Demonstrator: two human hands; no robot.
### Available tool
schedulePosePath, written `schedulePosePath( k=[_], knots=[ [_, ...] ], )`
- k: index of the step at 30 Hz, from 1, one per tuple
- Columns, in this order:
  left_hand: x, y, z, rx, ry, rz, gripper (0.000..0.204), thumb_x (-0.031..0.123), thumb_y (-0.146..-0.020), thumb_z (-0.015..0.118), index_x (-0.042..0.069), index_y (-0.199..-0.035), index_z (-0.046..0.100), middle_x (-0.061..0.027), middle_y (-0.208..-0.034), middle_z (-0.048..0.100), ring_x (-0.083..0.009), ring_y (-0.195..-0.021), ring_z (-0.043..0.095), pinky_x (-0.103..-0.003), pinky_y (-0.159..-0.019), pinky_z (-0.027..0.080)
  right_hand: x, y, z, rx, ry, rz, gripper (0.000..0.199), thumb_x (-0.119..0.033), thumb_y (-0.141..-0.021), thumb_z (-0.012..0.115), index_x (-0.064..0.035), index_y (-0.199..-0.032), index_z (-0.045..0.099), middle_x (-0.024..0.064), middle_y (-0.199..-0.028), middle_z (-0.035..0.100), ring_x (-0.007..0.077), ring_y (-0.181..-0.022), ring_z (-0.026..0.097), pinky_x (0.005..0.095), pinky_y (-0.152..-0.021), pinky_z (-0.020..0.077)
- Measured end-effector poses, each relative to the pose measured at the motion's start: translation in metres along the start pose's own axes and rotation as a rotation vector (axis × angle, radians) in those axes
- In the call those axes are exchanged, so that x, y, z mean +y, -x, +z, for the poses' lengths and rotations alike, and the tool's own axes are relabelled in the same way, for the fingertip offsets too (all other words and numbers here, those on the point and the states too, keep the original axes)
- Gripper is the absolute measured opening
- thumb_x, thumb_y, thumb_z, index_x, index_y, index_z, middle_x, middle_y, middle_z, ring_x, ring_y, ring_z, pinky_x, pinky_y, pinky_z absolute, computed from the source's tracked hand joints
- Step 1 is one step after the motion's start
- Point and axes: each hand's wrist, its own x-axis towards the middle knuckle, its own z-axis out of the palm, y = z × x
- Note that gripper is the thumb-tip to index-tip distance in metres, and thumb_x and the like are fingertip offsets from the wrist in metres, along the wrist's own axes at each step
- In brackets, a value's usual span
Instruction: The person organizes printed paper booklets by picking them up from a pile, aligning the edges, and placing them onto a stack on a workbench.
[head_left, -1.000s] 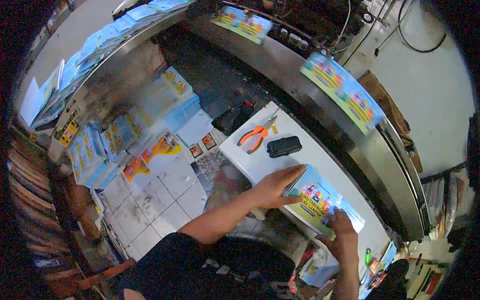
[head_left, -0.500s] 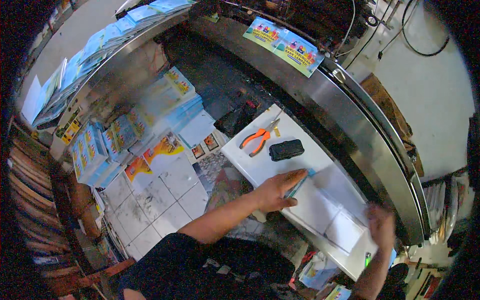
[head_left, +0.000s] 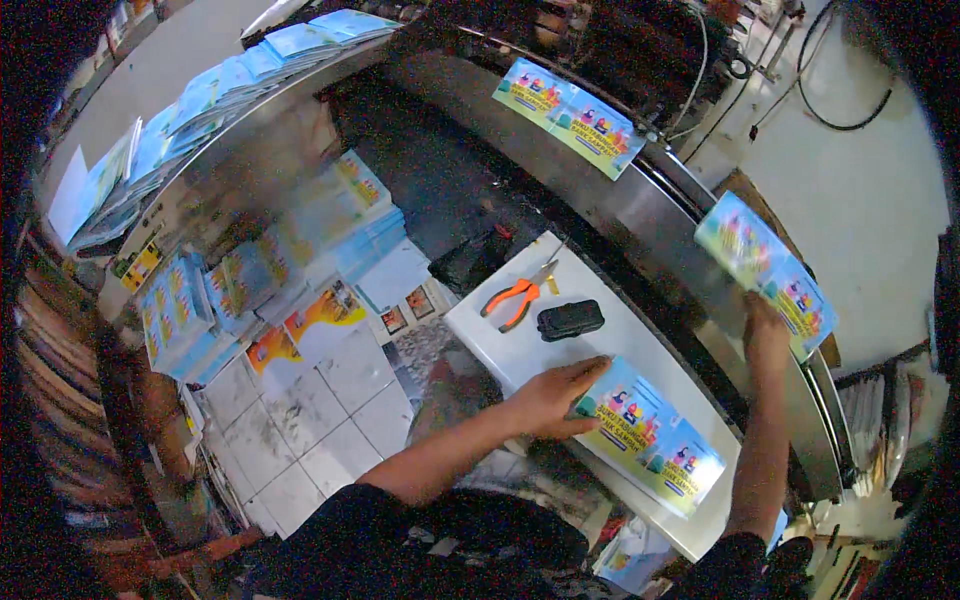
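On the white board (head_left: pixel 480 322) in front of me lies a blue and yellow printed cover sheet (head_left: pixel 650 435), its coloured side up. My left hand (head_left: pixel 558 398) grips its left end between thumb and fingers; whether other sheets lie under it I cannot tell. Out to the right, my right hand (head_left: pixel 766 335) pinches the lower edge of a second printed cover sheet (head_left: pixel 765 270), which is slightly blurred and held over the curved metal rail. Another cover sheet (head_left: pixel 568 118) of the same print rests on that rail farther back.
Orange-handled pliers (head_left: pixel 512 300) and a black oblong case (head_left: pixel 571 320) lie on the board's far end. Stacks of printed covers (head_left: pixel 180 315) stand on the tiled surface at left. Folded booklets (head_left: pixel 205 100) line the upper left ledge. The metal rail (head_left: pixel 680 235) curves along the right.
My right hand has moved up and away from the board, with a cover sheet now visible in it. The pale sheet on the board has given way to a coloured face; my left hand has barely moved.
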Motion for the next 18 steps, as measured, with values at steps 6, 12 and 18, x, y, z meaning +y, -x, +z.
schedulePosePath(
  k=[6, 12, 18],
  knots=[
    [-0.003, -0.002, 0.0, 0.003, -0.024, -0.018, 0.093, 0.047, -0.083, 0.068, 0.0, -0.149, 0.022, -0.0238, -0.151, 0.031, -0.0385, -0.137, 0.036, -0.041, -0.114, 0.03, -0.077, 0.091, -0.062, 0.008, -0.276, -0.072, 0.041, -0.014, -0.079, 0.072, -0.0091, -0.118, 0.06, 0.0183, -0.126, 0.059, 0.0384, -0.114, 0.057, 0.0448, -0.093, 0.049],
    [0.008, -0.003, -0.003, 0.017, -0.038, -0.07, 0.087, 0.041, -0.083, 0.069, -0.004, -0.146, 0.029, -0.0258, -0.147, 0.037, -0.0392, -0.135, 0.038, -0.043, -0.112, 0.032, -0.023, -0.036, -0.069, 0.271, 0.161, 0.147, 0.083, -0.034, -0.076, 0.076, -0.012, -0.146, 0.037, 0.0189, -0.151, 0.034, 0.0384, -0.137, 0.036, 0.0574, -0.109, 0.0294],
    [0.015, -0.008, -0.011, 0.009, 0.016, -0.027, 0.084, 0.041, -0.085, 0.066, -0.004, -0.145, 0.03, -0.0275, -0.145, 0.037, -0.041, -0.133, 0.039, -0.043, -0.112, 0.032, 0.036, -0.13, -0.058, -0.133, -0.112, 0.277, 0.05, -0.026, -0.083, 0.067, -0.0077, -0.128, 0.056, 0.0191, -0.131, 0.055, 0.0329, -0.115, 0.056, 0.0489, -0.097, 0.0443]
  ],
)
